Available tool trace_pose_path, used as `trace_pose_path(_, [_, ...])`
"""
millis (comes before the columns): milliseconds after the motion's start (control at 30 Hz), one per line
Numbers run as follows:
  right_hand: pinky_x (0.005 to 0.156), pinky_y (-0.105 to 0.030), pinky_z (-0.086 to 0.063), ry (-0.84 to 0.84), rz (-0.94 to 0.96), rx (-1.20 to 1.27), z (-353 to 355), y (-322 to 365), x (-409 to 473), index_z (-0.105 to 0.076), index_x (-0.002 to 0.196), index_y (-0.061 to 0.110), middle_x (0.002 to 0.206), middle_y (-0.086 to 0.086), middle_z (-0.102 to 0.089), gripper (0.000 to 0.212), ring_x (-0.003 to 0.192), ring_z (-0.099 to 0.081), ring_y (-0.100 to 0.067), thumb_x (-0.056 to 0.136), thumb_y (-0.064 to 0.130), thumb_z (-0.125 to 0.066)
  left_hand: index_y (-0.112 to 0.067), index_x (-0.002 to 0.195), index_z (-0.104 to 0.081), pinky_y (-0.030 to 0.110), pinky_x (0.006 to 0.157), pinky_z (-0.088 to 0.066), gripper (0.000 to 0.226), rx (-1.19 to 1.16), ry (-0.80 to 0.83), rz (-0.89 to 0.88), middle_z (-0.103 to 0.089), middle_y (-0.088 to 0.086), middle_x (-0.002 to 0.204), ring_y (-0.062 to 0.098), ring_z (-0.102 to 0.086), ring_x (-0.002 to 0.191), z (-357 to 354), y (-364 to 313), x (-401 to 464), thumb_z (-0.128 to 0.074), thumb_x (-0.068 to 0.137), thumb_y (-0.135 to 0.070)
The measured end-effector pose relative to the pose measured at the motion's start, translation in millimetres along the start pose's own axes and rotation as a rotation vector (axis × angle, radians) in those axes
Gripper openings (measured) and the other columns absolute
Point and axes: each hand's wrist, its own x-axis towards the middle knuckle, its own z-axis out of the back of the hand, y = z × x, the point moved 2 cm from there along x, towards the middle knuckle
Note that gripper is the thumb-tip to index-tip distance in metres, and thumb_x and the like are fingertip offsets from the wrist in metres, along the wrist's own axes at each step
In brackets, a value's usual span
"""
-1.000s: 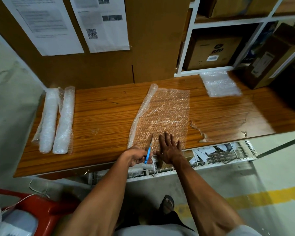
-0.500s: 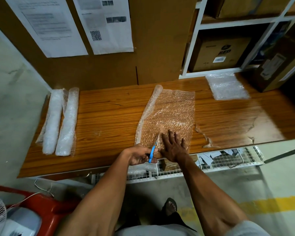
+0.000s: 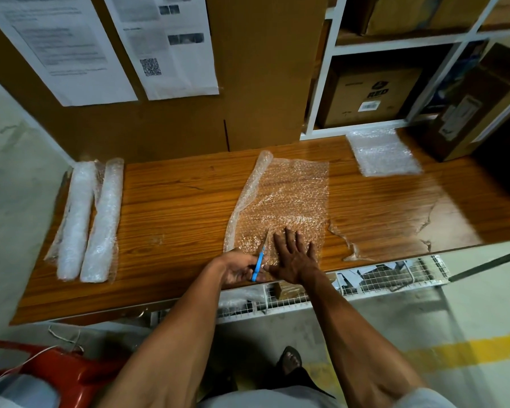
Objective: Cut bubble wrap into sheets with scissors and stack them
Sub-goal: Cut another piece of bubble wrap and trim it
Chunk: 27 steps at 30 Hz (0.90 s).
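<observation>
Head view, cut: the scissors [image 3: 259,262] have advanced a little up the bubble wrap [image 3: 286,201] since a second ago; blades now reach beside the right fingers.
Left hand [image 3: 239,267]: grip closed round the blue handles.
Right hand [image 3: 296,254]: flat and spread, still pressing the wrap onto the counter [image 3: 174,207].
Stack [image 3: 383,151]: cut sheets lie at the far right of the counter.
Meaning: likely early in this sheet's cut; most of its length remains uncut.
</observation>
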Motion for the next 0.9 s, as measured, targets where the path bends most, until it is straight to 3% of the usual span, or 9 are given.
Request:
trace_pose_path(133, [0.118, -0.068, 0.016, -0.002, 0.008, 0.001, 0, -1, 1, 0.027, 0.16, 0.035, 0.163, -0.007, 0.04, 0.105, 0.15, 0.034, -0.038, 0.091, 0.087, -0.032, 0.009, 0.119, -0.065, 0.012, 0.038, -0.044, 0.022, 0.006, -0.041, -0.009, -0.073, 0.016, 0.09, 0.008, -0.064, 0.044, -2, 0, 2, -0.058, 0.103, -0.004])
trace_pose_path(267, [0.118, -0.069, 0.018, -0.013, -0.002, -0.007, -3, -4, 4, 0.027, 0.161, 0.036, 0.162, -0.004, 0.042, 0.108, 0.148, 0.037, -0.035, 0.087, 0.093, -0.027, 0.013, 0.121, -0.063, 0.014, 0.038, -0.042, 0.028, 0.027, -0.098, -0.011, -0.077, 0.014, 0.086, 0.017, -0.075, 0.073, 0, 5, 10, -0.066, 0.096, 0.0])
trace_pose_path(333, [0.116, -0.068, 0.019, -0.018, -0.003, -0.012, -3, -5, 5, 0.027, 0.161, 0.036, 0.162, -0.004, 0.042, 0.11, 0.149, 0.037, -0.036, 0.085, 0.095, -0.026, 0.012, 0.118, -0.065, 0.014, 0.039, -0.042, 0.024, 0.032, -0.102, -0.01, -0.079, 0.012, 0.084, 0.019, -0.077, 0.076, -1, 4, 12, -0.067, 0.095, 0.002])
trace_pose_path(567, [0.121, -0.071, 0.013, -0.06, 0.025, -0.014, -2, -10, 6, 0.024, 0.162, 0.037, 0.163, -0.007, 0.041, 0.115, 0.151, 0.035, -0.038, 0.081, 0.097, -0.033, 0.01, 0.121, -0.065, 0.013, 0.041, -0.045, 0.025, -0.046, -0.079, -0.004, -0.078, 0.02, 0.101, 0.023, -0.077, 0.082, 1, 2, 16, -0.061, 0.1, -0.003])
trace_pose_path(767, [0.119, -0.07, 0.017, -0.086, 0.058, -0.018, 0, -12, 5, 0.022, 0.162, 0.036, 0.163, -0.009, 0.041, 0.122, 0.15, 0.037, -0.038, 0.075, 0.103, -0.031, 0.004, 0.116, -0.065, 0.013, 0.042, -0.049, 0.033, -0.009, -0.03, 0.004, -0.075, 0.024, 0.108, 0.009, -0.065, 0.05, -2, -13, 20, -0.071, 0.097, -0.022])
trace_pose_path(900, [0.121, -0.07, 0.014, -0.106, 0.064, -0.005, -2, -14, 7, 0.018, 0.164, 0.035, 0.166, -0.008, 0.036, 0.123, 0.151, 0.036, -0.037, 0.073, 0.104, -0.029, 0.001, 0.105, -0.067, 0.013, 0.043, -0.047, 0.019, 0.003, -0.067, 0.014, -0.077, 0.021, 0.095, 0.009, -0.065, 0.05, -3, -17, 28, -0.066, 0.101, -0.018])
